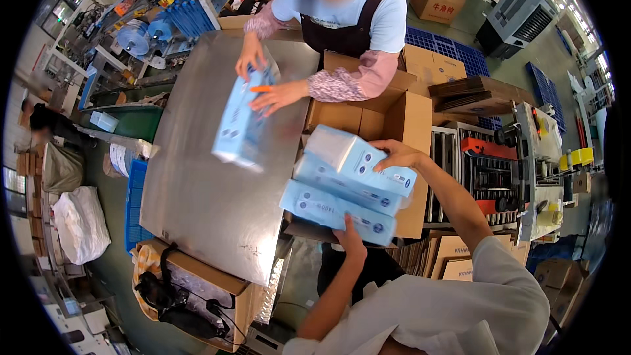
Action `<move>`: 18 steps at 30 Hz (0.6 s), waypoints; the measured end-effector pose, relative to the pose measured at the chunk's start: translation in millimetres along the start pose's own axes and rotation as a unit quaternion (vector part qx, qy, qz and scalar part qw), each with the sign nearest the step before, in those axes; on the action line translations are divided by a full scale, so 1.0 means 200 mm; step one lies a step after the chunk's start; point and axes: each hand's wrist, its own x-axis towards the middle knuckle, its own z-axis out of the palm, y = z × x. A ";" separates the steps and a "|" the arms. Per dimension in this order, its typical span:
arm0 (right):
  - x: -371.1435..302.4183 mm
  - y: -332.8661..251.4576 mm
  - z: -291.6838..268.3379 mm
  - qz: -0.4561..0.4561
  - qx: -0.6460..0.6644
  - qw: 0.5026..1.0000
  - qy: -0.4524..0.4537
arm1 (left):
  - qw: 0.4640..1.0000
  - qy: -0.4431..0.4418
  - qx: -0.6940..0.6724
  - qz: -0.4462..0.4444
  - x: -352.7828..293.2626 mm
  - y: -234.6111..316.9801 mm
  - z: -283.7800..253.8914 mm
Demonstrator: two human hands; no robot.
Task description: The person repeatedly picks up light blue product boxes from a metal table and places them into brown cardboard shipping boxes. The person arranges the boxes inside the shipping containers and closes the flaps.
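Several light-blue soft packs, apparently tissue [338, 207], lie side by side over the open cardboard box [414, 125] at the table's right edge. My left hand [350, 240] presses against the near side of the closest pack, thumb or fingers up along its face. Across the farthest pack, a white-ended one [361, 161], my right hand [397, 156] lies with its fingers curled over the top. The packs are squeezed together between both hands. How deep they sit in the box is hidden.
Across the metal table [197, 171], a co-worker's hands hold another blue pack [240, 121], an orange object at the fingers. A roller conveyor [440, 171] with red parts runs to the right. A carton with a black bag [167, 296] stands at the near left, a blue crate [135, 207] beside the table.
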 end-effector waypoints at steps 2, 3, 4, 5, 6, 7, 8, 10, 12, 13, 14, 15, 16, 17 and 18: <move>0.05 -0.02 0.10 -0.053 -0.175 0.983 -0.013 | 0.988 -0.040 0.061 -0.135 0.11 -0.05 -0.06; 0.08 0.05 0.16 -0.061 -0.197 0.978 0.041 | 0.971 -0.064 0.096 -0.210 0.11 -0.05 -0.07; 0.11 0.12 0.22 -0.070 -0.218 0.969 0.093 | 0.946 -0.115 0.130 -0.275 0.12 -0.05 -0.10; 0.14 0.13 0.30 -0.046 -0.235 0.961 0.140 | 0.916 -0.160 0.158 -0.332 0.14 0.00 -0.12; 0.13 0.13 0.31 -0.018 -0.257 0.946 0.195 | 0.877 -0.215 0.186 -0.388 0.14 0.08 -0.03; 0.14 0.13 0.31 0.009 -0.278 0.928 0.247 | 0.869 -0.239 0.318 -0.295 0.08 0.16 0.01; 0.14 0.11 0.33 -0.063 -0.338 0.902 0.261 | 0.825 -0.302 0.468 -0.099 0.08 0.26 0.01; 0.06 0.09 0.36 -0.182 -0.447 0.828 0.285 | 0.713 -0.259 0.599 0.257 0.02 0.51 0.07; 0.06 -0.03 0.45 -0.117 -0.532 0.810 0.220 | 0.599 -0.091 0.655 0.452 0.16 0.65 -0.05; 0.06 -0.02 0.45 -0.068 -0.559 0.799 0.211 | 0.527 -0.019 0.705 0.475 0.18 0.75 0.01; 0.08 -0.04 0.47 -0.029 -0.585 0.786 0.199 | 0.603 -0.087 0.695 0.383 0.26 0.77 -0.03; 0.13 -0.04 0.46 -0.047 -0.535 0.812 0.228 | 0.668 -0.147 0.673 0.282 0.37 0.75 -0.10; 0.17 -0.04 0.44 -0.063 -0.494 0.830 0.250 | 0.722 -0.203 0.638 0.174 0.47 0.70 -0.17; 0.18 -0.06 0.42 -0.073 -0.461 0.850 0.244 | 0.701 -0.189 0.660 0.193 0.53 0.63 -0.23; 0.16 -0.07 0.38 -0.081 -0.428 0.867 0.242 | 0.701 -0.218 0.664 0.142 0.59 0.63 -0.26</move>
